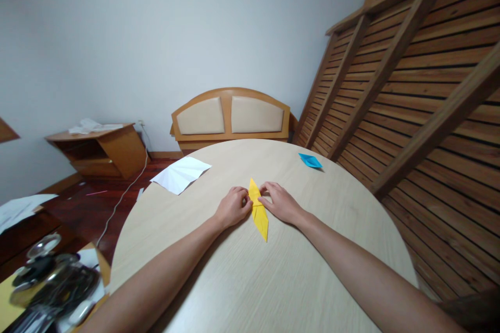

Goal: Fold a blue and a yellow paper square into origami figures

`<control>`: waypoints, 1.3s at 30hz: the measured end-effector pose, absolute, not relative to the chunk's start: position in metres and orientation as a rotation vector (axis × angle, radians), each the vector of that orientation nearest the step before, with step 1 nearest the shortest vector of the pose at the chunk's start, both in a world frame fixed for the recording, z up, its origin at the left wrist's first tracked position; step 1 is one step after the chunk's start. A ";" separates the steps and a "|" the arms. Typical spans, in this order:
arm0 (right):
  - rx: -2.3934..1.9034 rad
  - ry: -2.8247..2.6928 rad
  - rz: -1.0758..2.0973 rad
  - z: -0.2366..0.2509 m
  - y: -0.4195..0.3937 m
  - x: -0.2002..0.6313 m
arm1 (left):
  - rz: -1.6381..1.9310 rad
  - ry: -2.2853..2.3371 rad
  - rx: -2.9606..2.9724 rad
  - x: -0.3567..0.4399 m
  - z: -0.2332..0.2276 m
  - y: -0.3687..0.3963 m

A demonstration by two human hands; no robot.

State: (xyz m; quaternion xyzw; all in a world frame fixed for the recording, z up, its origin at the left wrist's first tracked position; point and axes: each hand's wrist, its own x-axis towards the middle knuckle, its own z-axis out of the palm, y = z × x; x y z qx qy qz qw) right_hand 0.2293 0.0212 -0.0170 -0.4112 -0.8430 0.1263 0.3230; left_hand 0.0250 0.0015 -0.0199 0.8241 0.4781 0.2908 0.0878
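Note:
A yellow folded paper, long and pointed at both ends, lies on the round table in front of me. Its creases run across the middle. My left hand has its fingers curled, thumb and fingertips gripping the paper's left edge. From the other side my right hand holds the right edge, with the thumb on the paper near its middle and the index finger bent above. The fingertips hide small parts of both edges.
On the pale round table lie a creased white paper sheet at back left and a blue folded paper boat shape at back right. A cluttered side table stands left. Wooden slats lean along the right.

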 end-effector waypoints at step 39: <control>-0.850 -2.475 0.137 -0.016 0.030 0.248 | 0.702 1.247 2.840 0.015 -0.010 -0.006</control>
